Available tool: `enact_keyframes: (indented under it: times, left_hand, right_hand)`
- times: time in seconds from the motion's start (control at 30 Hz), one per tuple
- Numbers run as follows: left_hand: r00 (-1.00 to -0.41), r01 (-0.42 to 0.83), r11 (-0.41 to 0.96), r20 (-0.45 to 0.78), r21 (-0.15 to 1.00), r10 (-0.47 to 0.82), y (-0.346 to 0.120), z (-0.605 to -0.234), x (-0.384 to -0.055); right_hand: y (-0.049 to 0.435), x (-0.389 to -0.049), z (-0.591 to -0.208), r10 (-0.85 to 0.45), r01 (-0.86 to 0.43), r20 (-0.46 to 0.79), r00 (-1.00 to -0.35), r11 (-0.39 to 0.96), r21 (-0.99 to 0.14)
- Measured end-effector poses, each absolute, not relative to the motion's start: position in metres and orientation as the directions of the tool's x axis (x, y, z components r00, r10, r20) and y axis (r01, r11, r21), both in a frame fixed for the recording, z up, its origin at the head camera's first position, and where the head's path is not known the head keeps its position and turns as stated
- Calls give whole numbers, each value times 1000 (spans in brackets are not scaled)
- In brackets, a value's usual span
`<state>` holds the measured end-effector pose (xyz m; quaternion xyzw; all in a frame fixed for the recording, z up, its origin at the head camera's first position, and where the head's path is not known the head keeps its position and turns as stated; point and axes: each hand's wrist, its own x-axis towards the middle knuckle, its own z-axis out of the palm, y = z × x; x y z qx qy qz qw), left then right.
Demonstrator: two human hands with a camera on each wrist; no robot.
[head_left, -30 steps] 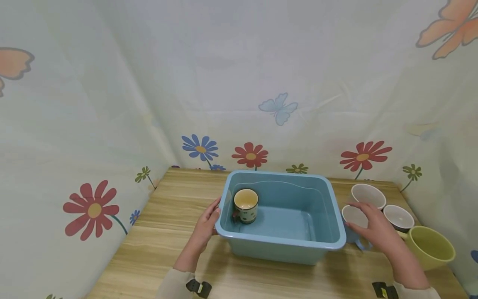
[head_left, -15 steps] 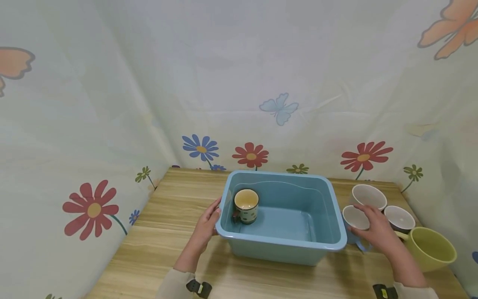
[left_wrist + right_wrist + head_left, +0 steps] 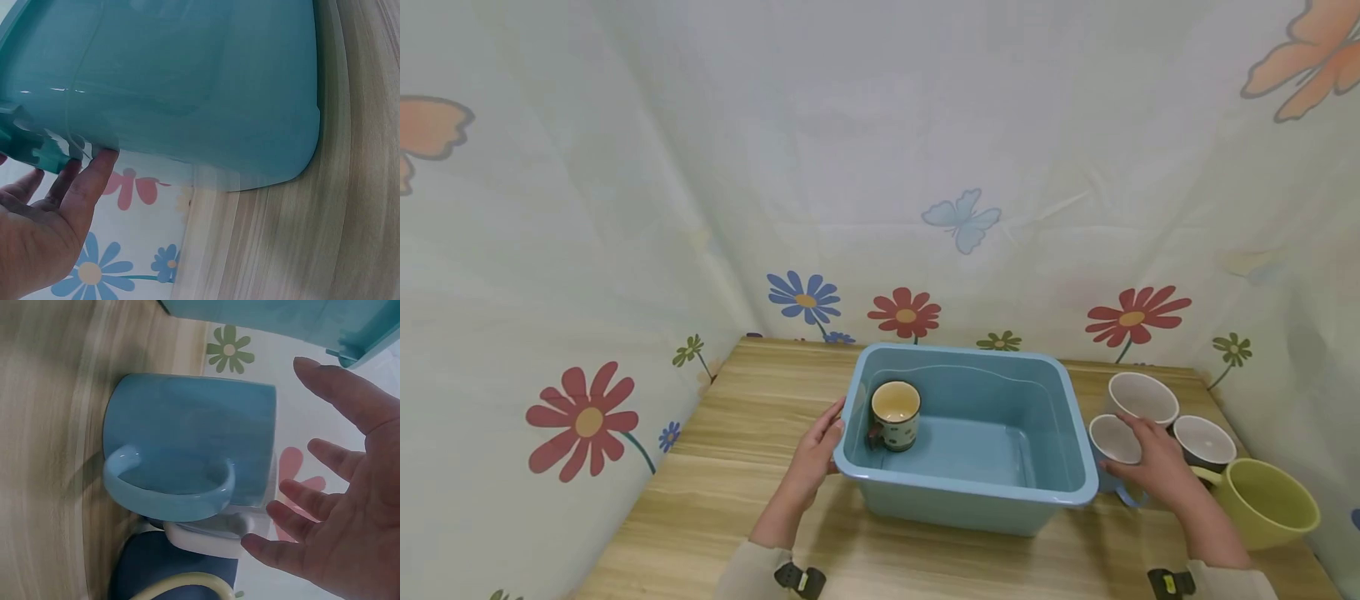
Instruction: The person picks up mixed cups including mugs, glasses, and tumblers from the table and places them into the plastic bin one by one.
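Observation:
A light blue plastic tub (image 3: pixel 955 502) stands on the wooden table, with a patterned mug (image 3: pixel 897 423) of cream inside upright in its left end. My left hand (image 3: pixel 809 460) is at the tub's left side, and its extended fingers (image 3: pixel 87 187) touch the wall just below the rim. Over on the right, my right hand (image 3: pixel 1159 467) hovers above a blue mug (image 3: pixel 187 419), thumb and fingers spread around its rim. The right wrist view has the fingers apart from this mug, whose handle (image 3: pixel 169 503) faces the camera.
Beside the blue mug stand a white mug (image 3: pixel 1141 395), a dark mug (image 3: pixel 1204 440) with a white inside and a large yellow-green mug (image 3: pixel 1268 502). The blue mug sits close to the tub's right side. A flower-printed cloth (image 3: pixel 820 183) hangs behind the table.
My right hand has shifted slightly over the blue mug, its fingers and thumb coming a little lower. The left hand and the tub look the same.

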<state>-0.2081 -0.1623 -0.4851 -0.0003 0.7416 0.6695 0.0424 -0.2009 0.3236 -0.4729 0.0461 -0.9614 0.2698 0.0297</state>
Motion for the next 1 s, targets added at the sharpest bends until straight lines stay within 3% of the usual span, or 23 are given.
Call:
enact_keyframes:
  times: [0.2,0.5,0.8,1.0]
  left_hand:
    - [-996,-54,109,-61,993,60,-163,-484,-207]
    - [-996,-50,106,-57,993,62,-162,-485,-208]
    - [-997,-49,111,-55,993,53,-163,-483,-207]
    - [-997,-52,110,-58,993,58,-163,-483,-206]
  right_hand:
    - [326,-206,-477,-42,-38,5,-999,853,-521]
    - [325,-215,-481,-12,-6,-8,-1000,866,-499]
    - [315,-225,-478,-51,-58,28,-998,902,-427]
    - [314,-233,-477,-74,-41,-69,-995,917,-398]
